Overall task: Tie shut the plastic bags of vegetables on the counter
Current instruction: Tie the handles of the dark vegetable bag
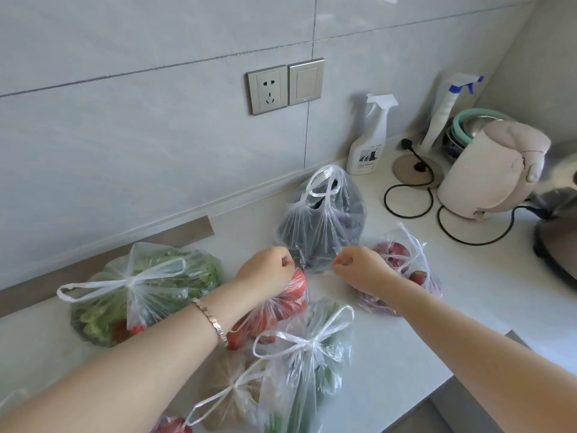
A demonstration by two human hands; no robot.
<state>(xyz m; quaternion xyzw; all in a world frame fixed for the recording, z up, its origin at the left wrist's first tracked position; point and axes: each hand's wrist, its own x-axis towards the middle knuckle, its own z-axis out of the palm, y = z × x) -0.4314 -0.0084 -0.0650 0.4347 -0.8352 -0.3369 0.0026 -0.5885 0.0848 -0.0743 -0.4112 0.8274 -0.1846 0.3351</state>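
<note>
My left hand (268, 267) and my right hand (359, 270) are closed fists side by side, each pinching thin clear plastic that stretches between them. That film seems to rise from the bag of red tomatoes (287, 303), which lies under my left wrist. Just behind the hands stands a bag of dark vegetables (321, 226) with its two handles up and untied. A bag of green leaves (140, 285) at the left is knotted. A bag of green vegetables (309, 370) and a brownish bag (231, 392) in front are tied in bows. A bag of red round produce (402, 270) lies behind my right hand.
Against the wall stand a spray bottle (368, 142) and a second one with a blue nozzle (446, 110). A pink kettle (490, 173), its round base and a looping black cord (409, 198) fill the back right. A dark appliance (559, 245) sits at the right edge. The counter edge (437, 389) drops off at front right.
</note>
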